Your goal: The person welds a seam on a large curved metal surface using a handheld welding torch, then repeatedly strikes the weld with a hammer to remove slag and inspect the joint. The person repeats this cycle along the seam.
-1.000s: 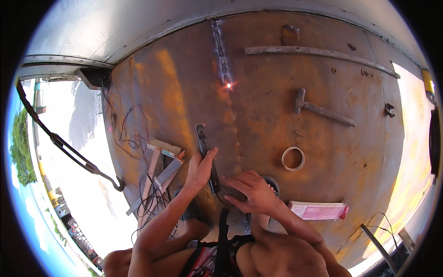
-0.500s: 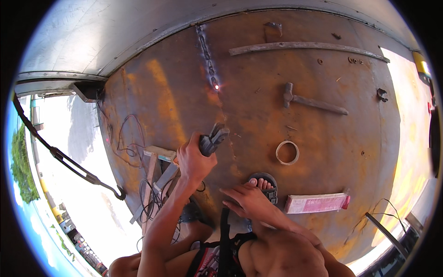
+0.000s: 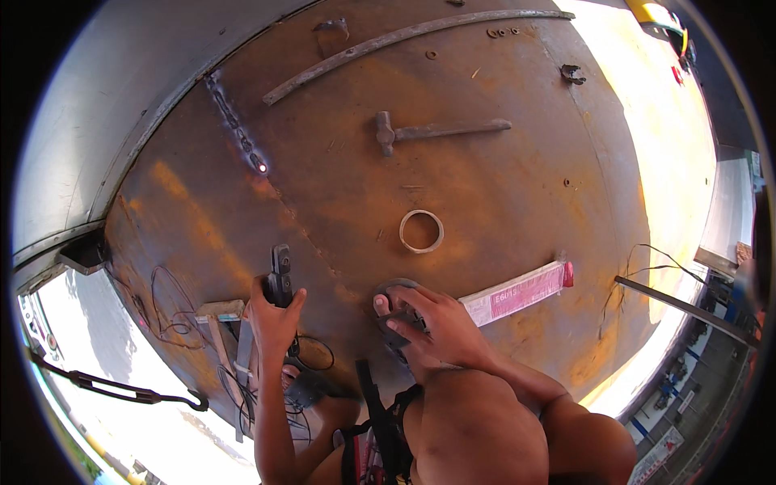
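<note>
My left hand (image 3: 273, 319) is wrapped round a dark welding electrode holder (image 3: 280, 275), its jaws pointing away from me; I see no rod in it. Ahead of it a weld bead (image 3: 234, 129) runs over the rusty steel plate (image 3: 339, 186), with a glowing hot spot at its near end. From there a thin seam continues toward me. My right hand (image 3: 440, 327) reaches over my sandalled foot (image 3: 392, 311), fingers apart and holding nothing. Beside that hand lies a long pink-and-white box (image 3: 517, 294).
A hammer (image 3: 440, 129), a ring (image 3: 421, 232) and a long metal strip (image 3: 404, 40) lie on the plate. Left of me, a wooden-topped stand (image 3: 220, 310) has cables (image 3: 234, 388) around it. A turnbuckle with a hook (image 3: 121, 388) hangs by the left edge. A metal wall (image 3: 97, 97) borders the far-left side.
The view has swung to the right, so the plate's things sit further left. My left hand has drawn back with the electrode holder. My right hand has moved forward over the foot.
</note>
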Available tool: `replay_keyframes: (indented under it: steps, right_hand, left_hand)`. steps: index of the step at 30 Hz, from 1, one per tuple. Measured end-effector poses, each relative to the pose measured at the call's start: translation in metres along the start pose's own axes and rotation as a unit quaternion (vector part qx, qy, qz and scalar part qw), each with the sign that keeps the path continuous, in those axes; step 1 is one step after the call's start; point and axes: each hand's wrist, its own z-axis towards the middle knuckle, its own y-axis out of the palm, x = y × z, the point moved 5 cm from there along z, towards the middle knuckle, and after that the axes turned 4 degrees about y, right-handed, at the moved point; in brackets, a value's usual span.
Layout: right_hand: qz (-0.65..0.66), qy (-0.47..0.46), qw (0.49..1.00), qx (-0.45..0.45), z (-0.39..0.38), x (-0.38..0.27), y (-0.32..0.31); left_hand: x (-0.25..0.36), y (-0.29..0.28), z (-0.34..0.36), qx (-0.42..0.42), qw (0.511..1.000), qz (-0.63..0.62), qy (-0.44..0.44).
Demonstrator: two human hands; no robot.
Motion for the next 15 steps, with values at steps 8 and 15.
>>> replay_keyframes:
  steps: [8,15]
  right_hand:
    - [-0.266,0.229,0.850,0.393,-0.086,0.274,-0.176]
    - [0.225,0.481,0.831,0.168,-0.148,0.419,-0.188]
  left_hand:
    - [0.015,0.004,-0.005,-0.006,0.998,-0.055,0.024]
    - [0.005,-0.001,0.002,-0.012,0.999,-0.050,-0.002]
